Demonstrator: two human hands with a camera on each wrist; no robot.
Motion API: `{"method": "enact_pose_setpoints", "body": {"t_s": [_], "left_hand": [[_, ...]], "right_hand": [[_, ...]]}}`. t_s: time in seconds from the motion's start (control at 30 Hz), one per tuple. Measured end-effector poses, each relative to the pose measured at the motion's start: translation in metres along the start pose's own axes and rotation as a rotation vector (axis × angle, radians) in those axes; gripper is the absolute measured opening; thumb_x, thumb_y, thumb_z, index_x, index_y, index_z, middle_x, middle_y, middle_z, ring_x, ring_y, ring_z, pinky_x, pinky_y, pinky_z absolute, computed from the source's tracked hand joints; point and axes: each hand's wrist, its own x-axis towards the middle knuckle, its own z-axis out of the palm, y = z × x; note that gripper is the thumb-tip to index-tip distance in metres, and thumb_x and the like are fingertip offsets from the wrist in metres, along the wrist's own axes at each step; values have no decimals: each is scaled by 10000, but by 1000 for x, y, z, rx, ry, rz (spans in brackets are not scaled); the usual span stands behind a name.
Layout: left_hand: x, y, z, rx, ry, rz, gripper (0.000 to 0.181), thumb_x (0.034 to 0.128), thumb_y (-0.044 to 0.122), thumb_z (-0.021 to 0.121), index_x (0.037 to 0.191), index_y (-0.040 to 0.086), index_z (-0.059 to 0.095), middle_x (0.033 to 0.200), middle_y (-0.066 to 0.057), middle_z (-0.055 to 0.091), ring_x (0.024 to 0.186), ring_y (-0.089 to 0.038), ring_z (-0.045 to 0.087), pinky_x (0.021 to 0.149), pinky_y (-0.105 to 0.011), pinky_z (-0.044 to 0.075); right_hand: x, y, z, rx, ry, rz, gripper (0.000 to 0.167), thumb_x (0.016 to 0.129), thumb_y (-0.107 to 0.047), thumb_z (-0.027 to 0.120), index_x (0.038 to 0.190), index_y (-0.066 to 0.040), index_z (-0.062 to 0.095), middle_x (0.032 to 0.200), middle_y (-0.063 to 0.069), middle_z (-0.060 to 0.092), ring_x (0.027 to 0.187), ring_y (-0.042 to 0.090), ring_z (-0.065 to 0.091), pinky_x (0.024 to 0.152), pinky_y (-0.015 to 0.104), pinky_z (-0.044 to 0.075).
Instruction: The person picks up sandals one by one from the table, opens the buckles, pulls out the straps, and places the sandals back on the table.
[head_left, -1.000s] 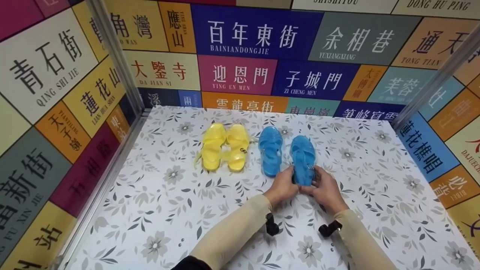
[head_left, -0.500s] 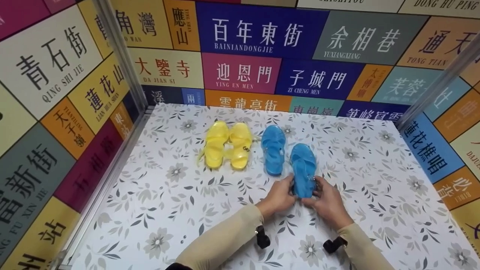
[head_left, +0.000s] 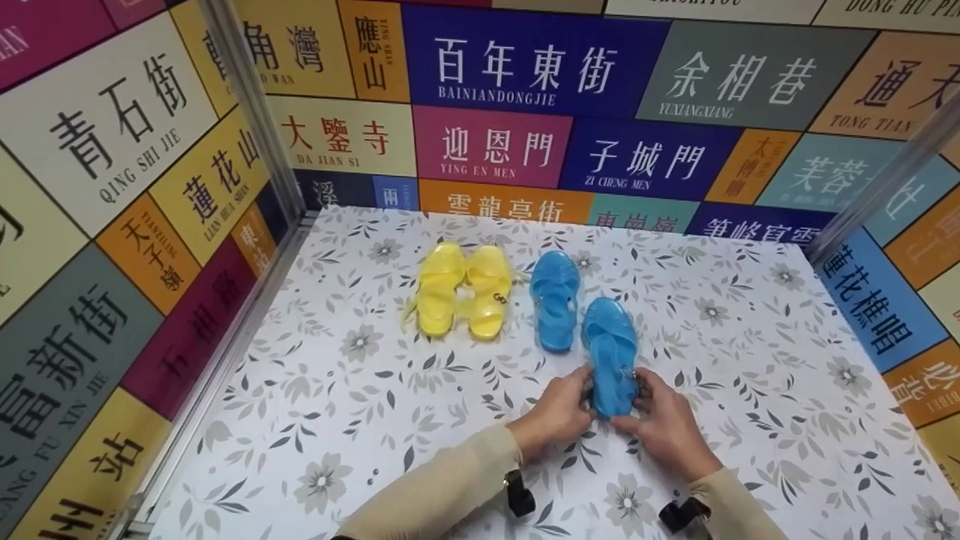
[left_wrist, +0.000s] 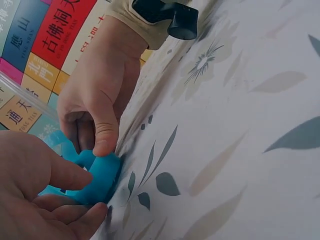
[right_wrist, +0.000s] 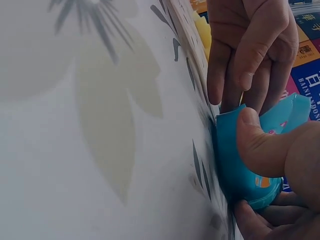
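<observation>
A blue sandal (head_left: pixel 611 352) lies on the floral cloth, toe pointing away, with its heel end between both hands. My left hand (head_left: pixel 561 409) holds its left side near the heel, and my right hand (head_left: pixel 667 424) holds the right side by the strap buckle. In the left wrist view, the left thumb and fingers pinch the blue heel part (left_wrist: pixel 102 175). The right wrist view has the right thumb (right_wrist: pixel 250 130) pressed on the blue plastic, fingers curled beneath. Behind and to the left stands the other blue sandal (head_left: pixel 555 300), untouched.
A yellow sandal (head_left: pixel 440 289) and its mate (head_left: pixel 489 292) sit side by side left of the blue pair. The white floral surface (head_left: pixel 300 420) is bounded by a back wall panel (head_left: pixel 525 67) and side panels with printed street names. Metal posts (head_left: pixel 259 97) mark the corners.
Both hands have drawn the right-hand blue sandal toward the person, so it now sits nearer than its mate. The yellow sandals and other blue sandal stay put; the view has shifted slightly.
</observation>
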Motion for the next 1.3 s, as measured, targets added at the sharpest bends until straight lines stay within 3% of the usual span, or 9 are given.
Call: {"method": "enact_pose_setpoints", "body": {"t_s": [0.2,0.27,0.37,0.5,0.63,0.77,0.97,1.1,1.3], "left_hand": [[0,-3,-5,54,-18,30,682,832,-101,695,1483,23,535,1357,-82,705,1262,-193,643,1097,-250,480],[0,-4,-9,89,17,54,593,813,-132,670,1386,11,608,1266,-100,739,1163,-198,689,1025,-248,531],[2,-5,-16,171,128,104,436,817,-134,646,1224,17,679,1121,-102,750,1025,-206,710,911,-263,574],[5,0,-19,278,262,236,290,870,-74,644,1116,67,705,1078,-55,734,1031,-198,696,921,-262,564],[19,9,-17,416,296,408,207,929,15,674,1098,117,736,1088,-2,739,1059,-165,687,960,-239,539],[38,22,-12,614,233,478,194,972,93,684,1138,163,757,1140,41,748,1087,-133,681,945,-244,537],[57,34,2,842,17,424,240,989,219,722,1225,252,750,1198,103,738,1116,-102,676,938,-263,541],[65,39,7,868,-106,366,261,1012,299,706,1272,292,727,1178,124,735,1048,-87,684,895,-254,538],[73,43,2,841,-134,351,209,1021,266,697,1221,279,753,1088,109,761,937,-80,703,803,-208,555]], "right_hand": [[-4,1,-2,13,-36,-4,977,802,-216,915,1555,59,357,1428,347,555,1238,472,641,1065,516,523],[-5,2,-3,4,-50,-10,957,820,-236,907,1555,53,367,1420,341,565,1219,462,655,1054,516,531],[-6,3,-5,-10,-69,-30,831,900,-251,849,1540,41,407,1379,323,602,1178,440,680,1028,526,549],[-3,6,-5,-14,-35,-33,580,1019,-267,717,1488,-2,500,1320,253,661,1175,391,684,1024,522,550],[4,9,-5,-5,49,-32,438,1056,-277,661,1410,-31,586,1279,195,695,1181,346,679,1014,451,561],[10,10,-7,17,104,-57,351,1026,-215,707,1313,-19,655,1224,174,720,1111,318,712,921,279,581],[12,11,-6,53,110,-51,304,978,-74,742,1267,6,691,1191,188,728,1056,314,728,819,178,574],[13,12,-8,55,123,-51,318,957,-17,741,1268,31,696,1165,195,741,1071,316,719,827,162,563],[15,12,-10,91,119,-46,344,941,23,729,1282,32,688,1173,185,737,1077,298,705,870,153,548]]}}
